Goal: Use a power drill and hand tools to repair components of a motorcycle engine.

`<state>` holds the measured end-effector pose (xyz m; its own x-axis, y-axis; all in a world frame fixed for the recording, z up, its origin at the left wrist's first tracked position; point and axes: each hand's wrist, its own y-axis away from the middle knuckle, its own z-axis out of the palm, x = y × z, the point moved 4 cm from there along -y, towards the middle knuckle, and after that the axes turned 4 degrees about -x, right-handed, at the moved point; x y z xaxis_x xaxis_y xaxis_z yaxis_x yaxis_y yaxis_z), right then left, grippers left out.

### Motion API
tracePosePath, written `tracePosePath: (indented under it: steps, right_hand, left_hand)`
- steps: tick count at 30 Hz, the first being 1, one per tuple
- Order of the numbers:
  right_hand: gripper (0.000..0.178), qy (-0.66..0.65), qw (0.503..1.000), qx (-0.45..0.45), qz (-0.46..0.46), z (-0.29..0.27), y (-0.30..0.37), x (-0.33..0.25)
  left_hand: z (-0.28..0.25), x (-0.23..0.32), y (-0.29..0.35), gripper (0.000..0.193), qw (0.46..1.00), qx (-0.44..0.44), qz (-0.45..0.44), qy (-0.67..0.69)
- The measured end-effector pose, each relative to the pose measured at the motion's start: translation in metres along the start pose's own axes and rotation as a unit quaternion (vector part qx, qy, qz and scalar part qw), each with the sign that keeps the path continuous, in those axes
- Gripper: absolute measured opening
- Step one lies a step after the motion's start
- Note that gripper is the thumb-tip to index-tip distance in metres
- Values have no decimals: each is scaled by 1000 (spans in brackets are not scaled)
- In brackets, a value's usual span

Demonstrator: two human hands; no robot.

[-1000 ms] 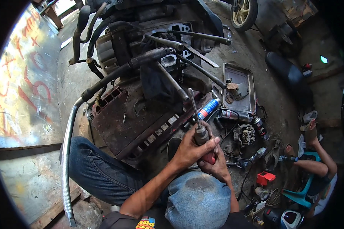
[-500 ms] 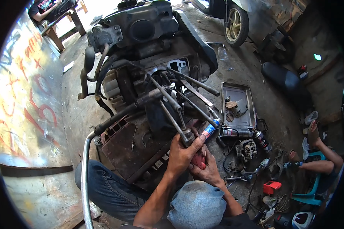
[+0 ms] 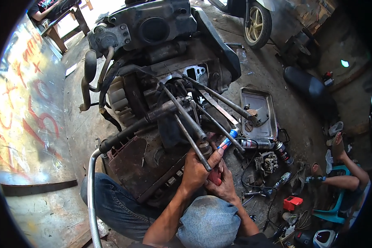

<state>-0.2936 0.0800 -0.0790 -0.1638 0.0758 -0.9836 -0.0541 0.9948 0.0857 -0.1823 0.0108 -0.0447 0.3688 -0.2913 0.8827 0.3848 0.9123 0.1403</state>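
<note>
My left hand (image 3: pixel 195 170) is closed round a small round metal part that looks like a piston (image 3: pixel 204 147), among several long studs (image 3: pixel 184 113) rising from a scooter engine (image 3: pixel 153 82). Its thumb lies against the lower end of a slim blue, white and red tube (image 3: pixel 228 139). Just to the right and lower, my right hand (image 3: pixel 224 187) is closed round a red thing (image 3: pixel 214 177); most of it is hidden, and I cannot tell whether it belongs to the tube. One stud crosses in front of my left fingers.
A metal tray (image 3: pixel 258 111) with parts lies right of the engine, near spray cans (image 3: pixel 282 152) and a carburettor-like part (image 3: pixel 266 162). A curved metal handle (image 3: pixel 93 186) runs along the left. Another person's bare leg (image 3: pixel 343 182) is beside a teal stool (image 3: pixel 339 206).
The view has shifted a little, so the studs and engine look slightly larger, and one stud now overlaps my left hand. Both hands keep about the same grip.
</note>
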Motion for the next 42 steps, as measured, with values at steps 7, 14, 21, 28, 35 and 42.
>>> tracePosePath:
  steps: [7,14,21,28,35,42]
  right_hand:
    - [81,29,1000,-9,5,0,-1,2]
    - [81,-14,1000,5,11,3,0,4]
    - [87,2,1000,-3,-7,3,0,17]
    - [85,13,1000,2,23,1,4,22]
    - [84,-1,1000,-1,-1,3,1,18]
    - [81,3,1000,11,9,3,1,11]
  left_hand:
    - [3,7,0,14,997,27,13,73]
    - [2,5,1,14,997,35,6,72]
    - [5,6,-1,15,996,40,-4,84]
    - [2,0,-1,15,997,29,11,65]
    - [2,-1,-1,16,997,33,1,72]
    - [1,-2,-1,19,997,31,3,66]
